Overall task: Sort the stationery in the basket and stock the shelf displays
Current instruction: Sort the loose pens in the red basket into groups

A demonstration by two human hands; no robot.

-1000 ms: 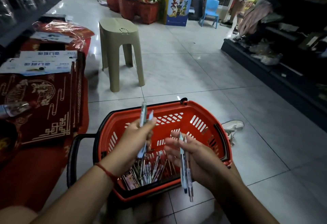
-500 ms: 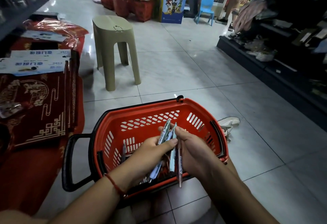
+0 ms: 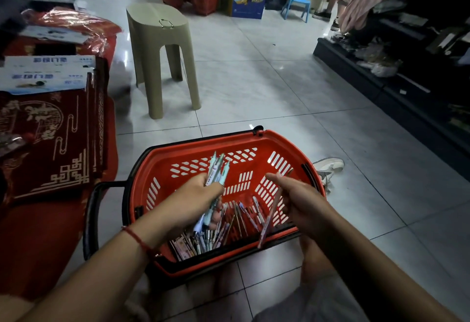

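Note:
A red plastic basket (image 3: 162, 161) with a black handle stands on the tiled floor in front of me. Several loose pens (image 3: 229, 222) lie in its bottom, nearest my side. My left hand (image 3: 193, 202) hovers over the basket and grips a bunch of pale blue-green pens (image 3: 216, 169) that stick up past the fingers. My right hand (image 3: 297, 194) is over the basket's right side and pinches one thin pinkish pen (image 3: 269, 217) that hangs down towards the near rim.
A beige plastic stool (image 3: 157, 42) stands beyond the basket. Red mats and flat boxes (image 3: 48, 128) are stacked at the left. A dark low shelf unit (image 3: 396, 72) runs along the right. A white shoe (image 3: 328, 166) lies by the basket. Red baskets and a blue chair stand far back.
My hands have drawn apart after meeting over the basket. The blue-green pens are now together in my left hand, and my right hand keeps only a single pinkish pen.

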